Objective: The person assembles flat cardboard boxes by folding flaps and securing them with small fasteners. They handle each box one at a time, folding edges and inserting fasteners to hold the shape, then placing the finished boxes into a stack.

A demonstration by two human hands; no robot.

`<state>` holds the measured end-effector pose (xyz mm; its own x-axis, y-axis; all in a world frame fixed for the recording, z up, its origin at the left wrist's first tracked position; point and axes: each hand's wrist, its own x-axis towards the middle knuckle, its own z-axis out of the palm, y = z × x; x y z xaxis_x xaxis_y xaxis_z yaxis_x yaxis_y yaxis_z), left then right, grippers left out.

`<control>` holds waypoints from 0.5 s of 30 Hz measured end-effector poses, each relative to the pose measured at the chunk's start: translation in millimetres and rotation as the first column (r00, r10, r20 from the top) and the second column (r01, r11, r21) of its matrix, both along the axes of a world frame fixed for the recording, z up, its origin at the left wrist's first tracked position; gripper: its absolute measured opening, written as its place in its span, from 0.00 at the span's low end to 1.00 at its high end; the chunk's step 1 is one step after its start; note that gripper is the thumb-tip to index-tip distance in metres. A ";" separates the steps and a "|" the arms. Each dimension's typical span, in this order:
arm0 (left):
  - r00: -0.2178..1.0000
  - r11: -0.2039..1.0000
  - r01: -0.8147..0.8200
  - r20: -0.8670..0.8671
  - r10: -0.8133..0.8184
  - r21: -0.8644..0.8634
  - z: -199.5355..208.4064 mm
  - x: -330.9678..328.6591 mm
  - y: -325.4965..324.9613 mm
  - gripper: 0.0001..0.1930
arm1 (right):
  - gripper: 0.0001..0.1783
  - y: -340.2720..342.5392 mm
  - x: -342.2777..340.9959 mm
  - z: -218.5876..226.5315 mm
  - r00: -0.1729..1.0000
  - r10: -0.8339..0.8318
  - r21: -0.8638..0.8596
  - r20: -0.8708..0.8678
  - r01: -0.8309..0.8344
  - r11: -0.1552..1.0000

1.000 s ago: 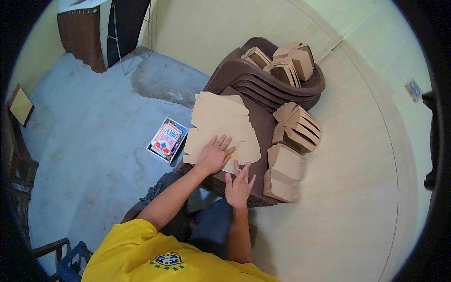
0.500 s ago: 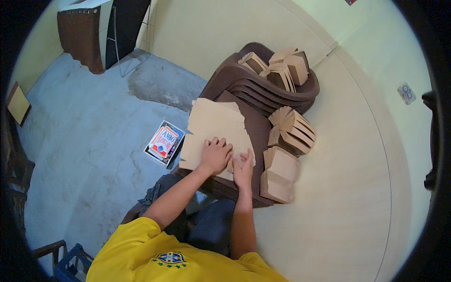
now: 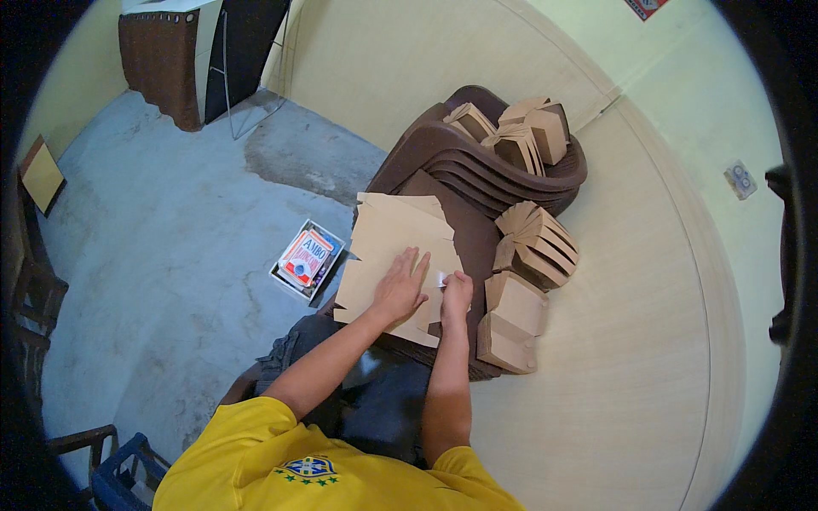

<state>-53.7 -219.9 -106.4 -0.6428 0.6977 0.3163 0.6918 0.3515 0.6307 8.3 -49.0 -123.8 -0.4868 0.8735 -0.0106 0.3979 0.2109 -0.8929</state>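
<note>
A flat sheet of tan cardboard (image 3: pixel 388 223) with notched edges lies across the seat of the stacked brown chairs (image 3: pixel 464 217). My left hand (image 3: pixel 402 291) rests on it, palm down with fingers stretched out. At the sheet's right side, my right hand (image 3: pixel 457 294) is closed, and a small white shiny thing (image 3: pixel 441 279) pokes out by its fingertips. Whether that is a blade, tape or paper, I cannot tell. Beside the sheet, on the right, stand folded cardboard pieces: a fanned one (image 3: pixel 545 247) and a plainer, trough-like one (image 3: pixel 515 319).
More folded cardboard pieces (image 3: pixel 515 140) sit at the far end of the chair stack. On the floor at left is a white box (image 3: pixel 308 260) of packets. A pale wall (image 3: pixel 613 281) curves along the right. A blue crate (image 3: pixel 128 473) stands at lower left.
My left hand has flattened, its fingers now straighter on the sheet. My right hand, whose fingers were extended, has closed, and the white shiny thing now shows at it. The whole view has shifted slightly.
</note>
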 end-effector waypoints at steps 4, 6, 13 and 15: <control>0.998 0.999 0.036 0.050 -0.037 0.030 -8.3 -0.9 2.5 0.47 | 0.24 -10.8 1.4 -5.5 0.992 0.006 -0.170 -0.124 -0.028 0.985; 0.999 0.999 0.039 0.012 -0.040 0.024 -15.1 -3.1 4.0 0.42 | 0.23 -26.5 4.4 -3.1 0.995 0.081 0.028 -0.052 -0.079 0.996; 0.982 0.990 0.096 -0.155 -0.111 -0.101 -33.4 -7.8 9.7 0.33 | 0.30 -80.0 52.9 15.2 0.912 0.289 0.417 0.291 -0.393 0.820; 0.979 0.987 0.100 -0.166 -0.120 -0.124 -36.6 -6.4 9.5 0.34 | 0.34 -84.4 64.3 19.8 0.898 0.263 0.499 0.352 -0.418 0.759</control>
<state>-60.1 -210.4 -143.0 -0.5028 0.7990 0.3300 0.8252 0.3298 0.4586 72.5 -133.4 -104.0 -0.8006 0.5416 0.2562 0.3911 0.7964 -0.4614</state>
